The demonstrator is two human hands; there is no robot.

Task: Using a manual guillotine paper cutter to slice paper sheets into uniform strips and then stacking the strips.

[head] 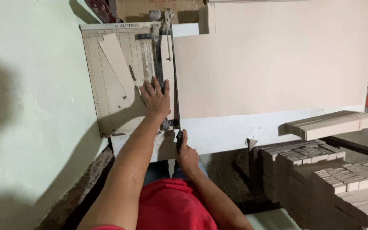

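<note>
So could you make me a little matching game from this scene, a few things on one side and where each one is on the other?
Things:
1. left hand
2. right hand
3. large beige sheet
4. stacks of cut strips

Places:
A. piled at lower right
B. pressed flat on the paper cutter
C. spread to the right of the blade
D. gripping the cutter's black handle

Pairs: 1-B, 2-D, 3-C, 4-A

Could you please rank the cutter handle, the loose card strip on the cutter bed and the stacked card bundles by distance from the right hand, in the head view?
From the right hand:
1. Cutter handle, in its grip.
2. Card strip, upper left.
3. Card bundles, far right.
</note>
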